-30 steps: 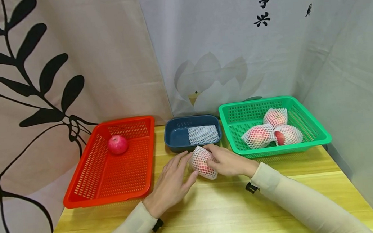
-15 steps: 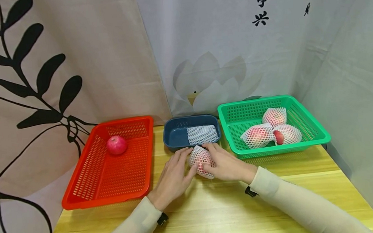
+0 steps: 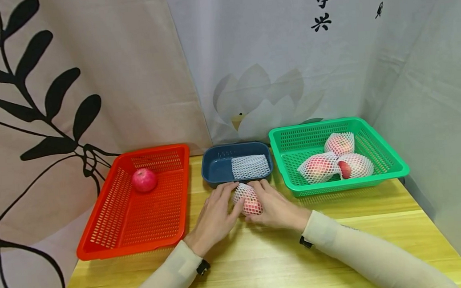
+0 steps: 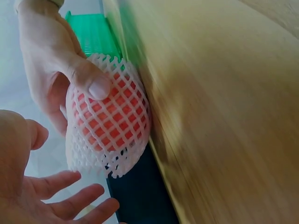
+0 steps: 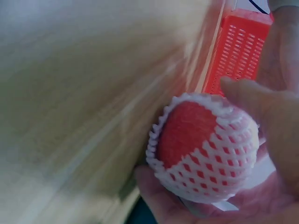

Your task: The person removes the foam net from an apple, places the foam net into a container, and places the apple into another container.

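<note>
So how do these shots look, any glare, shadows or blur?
Head view: bright and mostly sharp, with a pale sheen on the tabletop and soft shadow beneath the left hand; left wrist view: dimmer, netting readable on the netted fruit, shadow on the tabletop beside it; right wrist view: hazy, tabletop smeared.

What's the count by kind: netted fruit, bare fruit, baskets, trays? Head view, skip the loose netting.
Netted fruit in the right hand: 1
Netted fruits in a basket: 3
Bare fruit: 1
Red basket: 1
Green basket: 1
Blue tray: 1
Total: 8
</note>
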Demonstrator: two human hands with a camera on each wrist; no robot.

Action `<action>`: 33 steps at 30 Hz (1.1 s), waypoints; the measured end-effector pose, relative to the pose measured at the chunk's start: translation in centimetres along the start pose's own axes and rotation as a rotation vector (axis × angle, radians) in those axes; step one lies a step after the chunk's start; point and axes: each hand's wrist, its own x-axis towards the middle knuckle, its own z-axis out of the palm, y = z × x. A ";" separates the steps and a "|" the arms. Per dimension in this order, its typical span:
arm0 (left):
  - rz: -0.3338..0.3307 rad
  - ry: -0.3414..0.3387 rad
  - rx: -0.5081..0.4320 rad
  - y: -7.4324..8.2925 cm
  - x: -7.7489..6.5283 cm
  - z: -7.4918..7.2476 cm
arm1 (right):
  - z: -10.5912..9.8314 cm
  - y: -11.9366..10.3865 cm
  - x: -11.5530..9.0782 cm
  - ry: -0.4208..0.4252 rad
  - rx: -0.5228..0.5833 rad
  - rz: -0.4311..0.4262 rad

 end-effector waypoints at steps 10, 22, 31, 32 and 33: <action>0.000 0.008 -0.040 -0.2 -0.1 -0.3 | 0.0 0.6 0.1 0.025 0.013 0.011; 0.022 0.051 -0.056 -0.4 -0.5 -0.8 | -1.8 0.4 -0.5 0.035 0.087 0.016; 0.145 0.138 -0.056 -0.6 -0.6 -1.2 | -2.5 0.0 -0.9 0.044 0.088 -0.066; 0.152 0.143 -0.063 -0.6 -0.6 -1.3 | -2.5 0.0 -1.0 0.042 0.091 -0.074; 0.153 0.144 -0.074 -0.7 -0.7 -1.3 | -2.6 0.0 -1.1 0.039 0.096 -0.080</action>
